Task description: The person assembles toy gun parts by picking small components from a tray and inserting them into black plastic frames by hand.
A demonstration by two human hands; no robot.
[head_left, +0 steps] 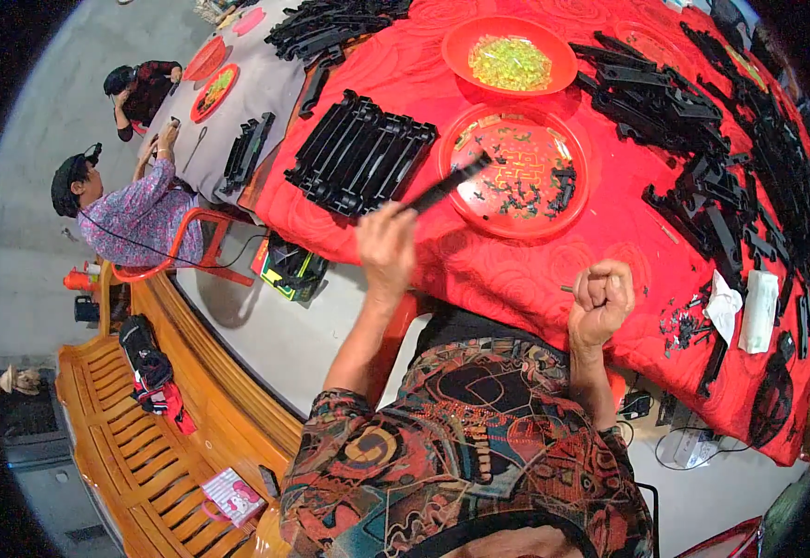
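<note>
My left hand [388, 249] is closed on one end of a long, narrow black plastic strip [451, 182]. The strip's far end reaches over a round red tray [576, 206] that holds small dark pieces. Over the table's near edge, my right hand [600, 302] is curled shut, and a tiny thin tip sticks out at its left side; what it belongs to is too small to make out. Left of the tray, several black plastic strips [360, 153] lie side by side in a neat row.
A red bowl [453, 58] of yellow-green bits stands behind the tray. Black parts [651, 102] pile up at the right, near a white box [758, 312] and crumpled tissue [723, 305]. Two people sit at a grey-covered table [261, 74]; a wooden bench [135, 418] stands lower left.
</note>
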